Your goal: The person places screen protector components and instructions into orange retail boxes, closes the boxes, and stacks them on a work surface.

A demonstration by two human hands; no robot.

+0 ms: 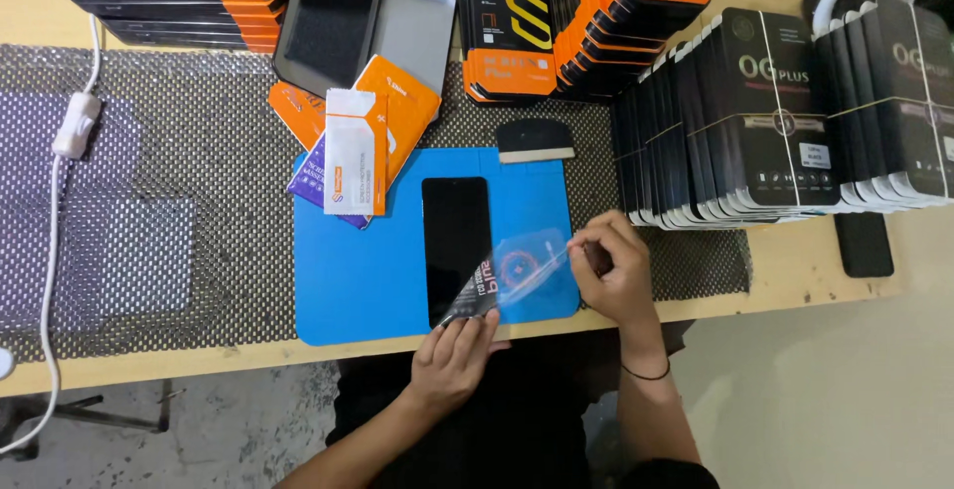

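Bright, even light from above gives soft shadows, the clear film [517, 272] shows glare, and edges seem slightly curved.

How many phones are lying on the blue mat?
1. The black phone lies screen-up in the middle of the blue mat, next to the clear film that the left hand and right hand hold.

Your black phone [456, 248] lies flat, screen up, lengthwise on the blue mat [368, 280]. A clear protective film [517, 272] with a round printed mark lifts off its lower right, tilted and curling above the mat.
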